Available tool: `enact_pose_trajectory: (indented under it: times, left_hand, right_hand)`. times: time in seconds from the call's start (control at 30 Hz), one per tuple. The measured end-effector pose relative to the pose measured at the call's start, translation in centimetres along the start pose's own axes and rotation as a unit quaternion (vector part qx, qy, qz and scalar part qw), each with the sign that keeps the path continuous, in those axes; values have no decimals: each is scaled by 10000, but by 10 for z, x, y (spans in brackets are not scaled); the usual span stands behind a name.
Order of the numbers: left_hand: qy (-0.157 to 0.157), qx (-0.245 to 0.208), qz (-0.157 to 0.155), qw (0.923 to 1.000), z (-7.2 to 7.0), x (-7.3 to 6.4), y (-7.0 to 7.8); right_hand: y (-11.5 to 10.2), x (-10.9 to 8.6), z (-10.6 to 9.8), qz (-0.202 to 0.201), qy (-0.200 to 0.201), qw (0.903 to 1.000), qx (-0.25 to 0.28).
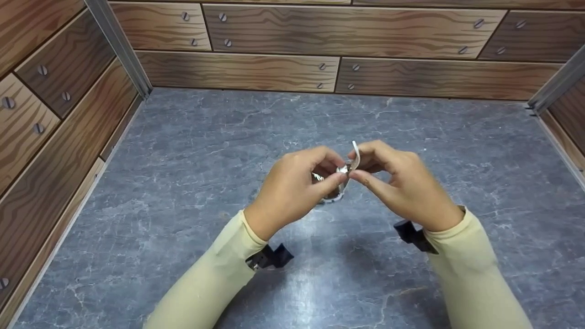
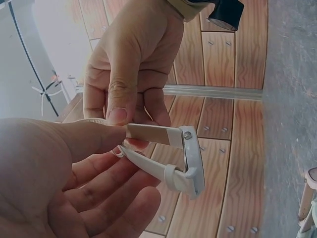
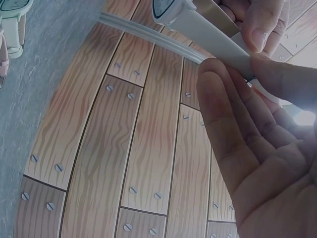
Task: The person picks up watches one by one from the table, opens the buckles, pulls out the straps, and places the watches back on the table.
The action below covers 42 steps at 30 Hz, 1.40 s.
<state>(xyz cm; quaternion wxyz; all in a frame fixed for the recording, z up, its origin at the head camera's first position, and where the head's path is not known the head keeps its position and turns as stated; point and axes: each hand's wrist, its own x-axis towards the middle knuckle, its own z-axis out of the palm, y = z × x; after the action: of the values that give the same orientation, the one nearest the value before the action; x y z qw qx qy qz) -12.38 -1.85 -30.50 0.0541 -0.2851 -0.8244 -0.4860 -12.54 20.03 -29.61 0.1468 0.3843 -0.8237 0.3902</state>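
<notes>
My left hand (image 1: 292,183) and right hand (image 1: 406,183) meet over the middle of the table, both pinching the strap of a white wristwatch (image 1: 333,198). A free strap end (image 1: 356,155) sticks up at my right fingertips. In the left wrist view, the watch case (image 2: 194,161) hangs on its side with a round crown, and a loose keeper (image 2: 171,177) sits on the lower strap half. The upper half shows a tan lining. Fingers cover where the two strap ends come together. Part of the dial (image 3: 162,7) shows at the top of the right wrist view.
At the left edge of the right wrist view lie a pale green watch (image 3: 16,29) and a pink strap (image 3: 3,57). Wood-patterned panels (image 1: 274,71) wall the grey marbled table (image 1: 205,137) at the back and sides.
</notes>
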Motion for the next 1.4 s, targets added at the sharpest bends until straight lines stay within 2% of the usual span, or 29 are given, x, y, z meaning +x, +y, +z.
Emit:
enact_pose_trajectory:
  times: [0.3, 0.5, 0.73, 1.07, 1.3, 1.4]
  left_hand:
    - [-221, 204, -70, 9995, -1, 0, 0]
    - [-449, 354, -190, 9982, -2, 1, -3]
    - [-455, 514, -197, 9974, 0, 4, -9]
    - [-450, 701, -11, 9965, 0, 4, -9]
    - [-628, 673, 268, 9954, 0, 3, -11]
    - [-749, 572, 269, 9952, 0, 3, -11]
  right_hand:
    - [0, -1, -1, 28, -142, 9999, -80]
    - [3, -1, -2, 334, -218, 9992, 0]
    - [9, 1, 0, 512, -438, 9977, -41]
    - [11, 0, 1, 313, -470, 9983, 127]
    - [9, -1, 2, 217, -559, 9982, 53]
    - [8, -1, 2, 255, -624, 9977, 37]
